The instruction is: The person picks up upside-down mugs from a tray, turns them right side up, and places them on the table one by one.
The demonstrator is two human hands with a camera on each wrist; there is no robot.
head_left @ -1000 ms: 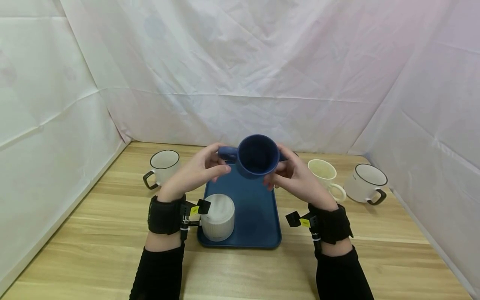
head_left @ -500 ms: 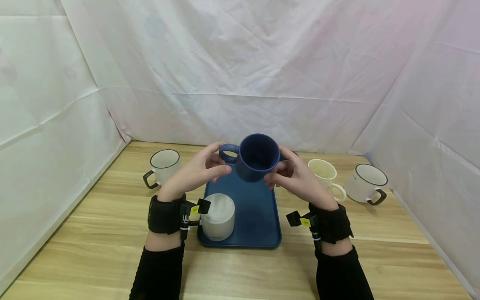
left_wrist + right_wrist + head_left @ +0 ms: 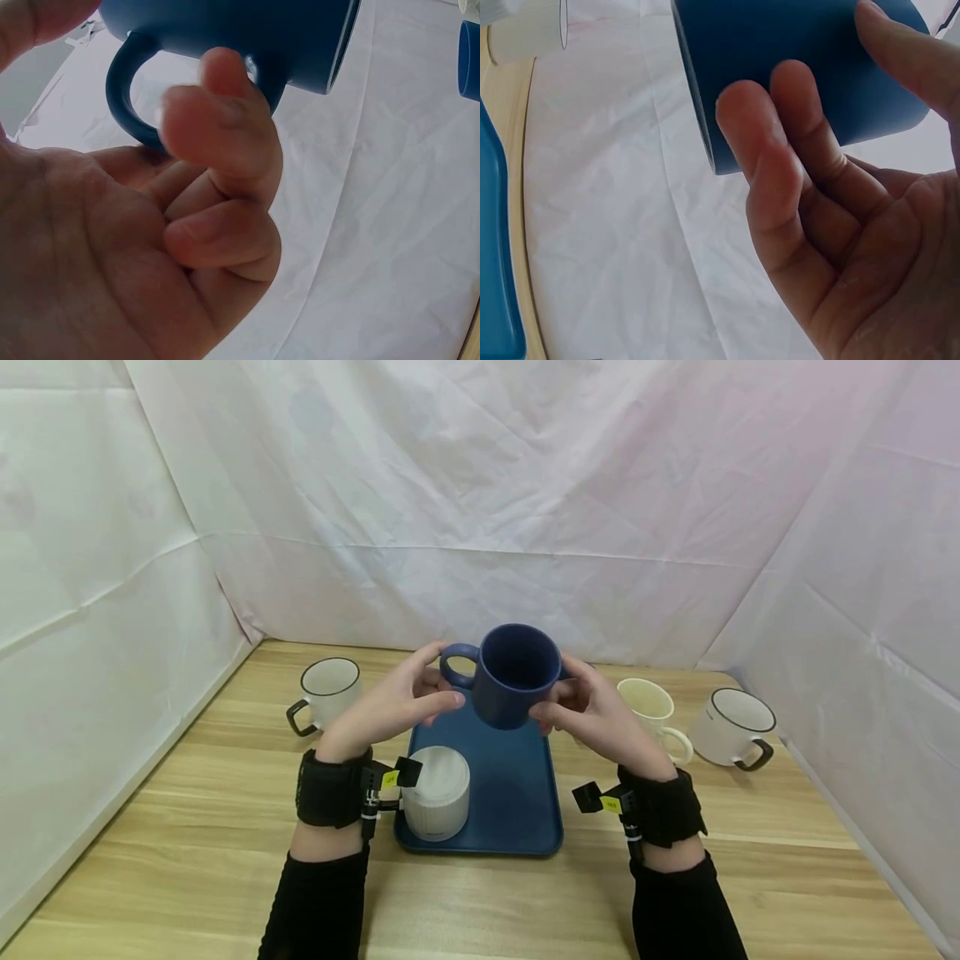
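Blue mug (image 3: 517, 675) gripped in both my hands (image 3: 390, 702) (image 3: 600, 714), in the air over tray (image 3: 525, 810); ribbed cup (image 3: 438, 793) already aboard, three mugs left on surface (image 3: 187, 827).

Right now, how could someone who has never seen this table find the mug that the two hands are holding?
Start at the blue tray in the middle of the wooden table. Just above its far end, the left hand and right hand hold the dark blue mug in the air, tilted. It is the only blue mug; the others are white or cream and stand on the table.
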